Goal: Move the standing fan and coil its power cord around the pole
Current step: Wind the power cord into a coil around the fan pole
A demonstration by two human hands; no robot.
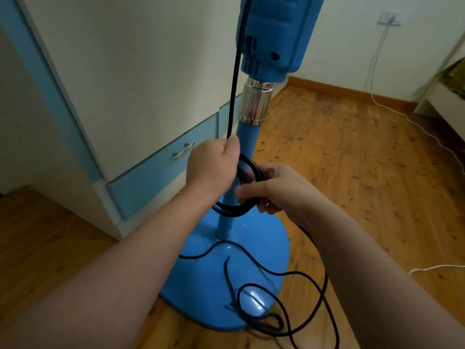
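Observation:
The blue standing fan stands in front of me, its pole [247, 133] rising from a wide blue base [201, 285] to a chrome collar [254, 103] and the blue motor housing [274, 34]. A black power cord [232, 91] drops from the housing into my left hand [214, 165], which grips it beside the pole. Several loops of cord [234, 210] circle the pole at hand height. My right hand [274, 191] holds those loops on the pole's right side. Loose cord [309, 280] trails over the base and floor.
A white and blue cabinet with a drawer handle [183, 150] stands close on the left. Wooden floor [364, 159] stretches to the right. A white cable [412, 122] runs from a wall socket [389, 18] across the floor. White furniture [445, 102] sits at the far right.

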